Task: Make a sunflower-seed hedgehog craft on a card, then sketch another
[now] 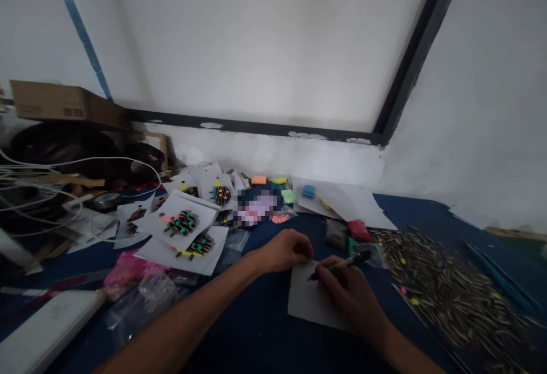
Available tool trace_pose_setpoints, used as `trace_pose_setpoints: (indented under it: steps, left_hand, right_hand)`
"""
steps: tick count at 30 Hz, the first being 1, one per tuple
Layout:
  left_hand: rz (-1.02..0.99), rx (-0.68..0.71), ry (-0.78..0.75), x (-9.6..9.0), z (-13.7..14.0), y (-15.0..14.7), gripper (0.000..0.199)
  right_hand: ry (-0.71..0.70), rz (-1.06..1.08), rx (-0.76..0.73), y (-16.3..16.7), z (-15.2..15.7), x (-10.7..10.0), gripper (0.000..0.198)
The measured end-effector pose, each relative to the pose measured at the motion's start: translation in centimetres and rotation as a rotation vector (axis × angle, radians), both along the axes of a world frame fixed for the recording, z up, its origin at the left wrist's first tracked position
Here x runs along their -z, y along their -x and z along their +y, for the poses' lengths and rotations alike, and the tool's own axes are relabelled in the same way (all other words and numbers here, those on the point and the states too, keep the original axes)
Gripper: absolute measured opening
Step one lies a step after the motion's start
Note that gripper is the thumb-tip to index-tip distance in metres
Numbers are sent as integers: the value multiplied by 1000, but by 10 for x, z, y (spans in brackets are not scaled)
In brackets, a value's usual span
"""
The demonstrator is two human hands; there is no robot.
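A small white sheet of paper (311,305) lies on the blue tabletop in front of me. My right hand (348,288) is closed around a black marker (348,260), its tip at the sheet's upper part. My left hand (288,250) rests at the sheet's top left edge, fingers curled down onto it; the fingertips are partly hidden. Just beyond the hands lie a bag of dark material (337,232), a red packet (359,231) and a green packet (356,247).
Striped, seed-like pieces (453,288) spread across the right side. At left, several white sheets carry striped pieces and coloured dabs, such as one card (205,211). Plastic bags (145,300), a white box (47,331), cables (81,163) and a cardboard box (64,103) stand there too.
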State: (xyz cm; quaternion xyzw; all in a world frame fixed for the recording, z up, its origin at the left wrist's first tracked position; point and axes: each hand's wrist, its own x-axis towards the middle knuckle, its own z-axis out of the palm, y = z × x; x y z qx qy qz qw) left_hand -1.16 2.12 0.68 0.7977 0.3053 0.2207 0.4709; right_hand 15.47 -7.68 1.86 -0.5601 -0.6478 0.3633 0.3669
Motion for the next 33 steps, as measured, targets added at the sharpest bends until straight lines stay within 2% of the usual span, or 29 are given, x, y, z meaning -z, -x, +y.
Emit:
trace_pose_setpoints:
  steps: [8,16,33]
  left_hand:
    - [26,-1,-12,2,1,1,18]
    - [32,-2,39,0,2,0,19]
    - [26,10,49,-4,0,0,20]
  right_hand:
    - [-73,-22,67,0,-3,-3,42]
    - [-22,35,54,-1,1,-2,36]
    - [-8,62,48,-3,2,3,38]
